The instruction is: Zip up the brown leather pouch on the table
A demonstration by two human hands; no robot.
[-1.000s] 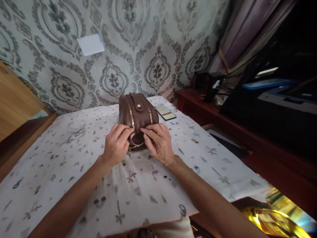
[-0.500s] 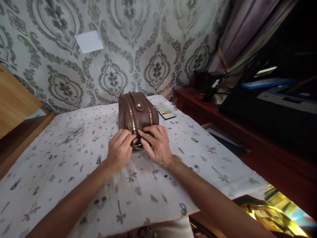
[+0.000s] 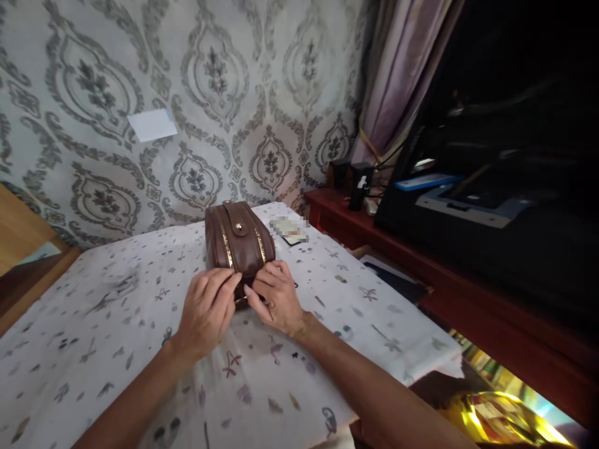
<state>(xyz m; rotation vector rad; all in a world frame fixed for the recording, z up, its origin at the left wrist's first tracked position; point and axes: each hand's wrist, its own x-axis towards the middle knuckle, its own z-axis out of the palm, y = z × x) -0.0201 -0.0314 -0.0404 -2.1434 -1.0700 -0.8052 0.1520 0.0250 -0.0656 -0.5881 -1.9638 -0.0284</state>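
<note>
A brown leather bag with gold zippers and a strap with a metal stud stands on the patterned white cloth. My left hand is at its near left end, with thumb and fingers pinched together by the end of the left zipper. On the near right side, my right hand is closed with bent fingers against the leather, its thumb pointing toward the left fingertips. Both hands cover much of the bag's near end, so exactly what part they grip is hidden.
A partly blurred card-like item lies right of the bag. Along the right runs a dark red wooden stand with a large black screen. A wooden piece stands left. Something shiny and yellow is low at the right.
The view has shifted, so the bag and hands appear lower and further left. Both hands stay at the bag's near end, with the fingers slightly rearranged.
</note>
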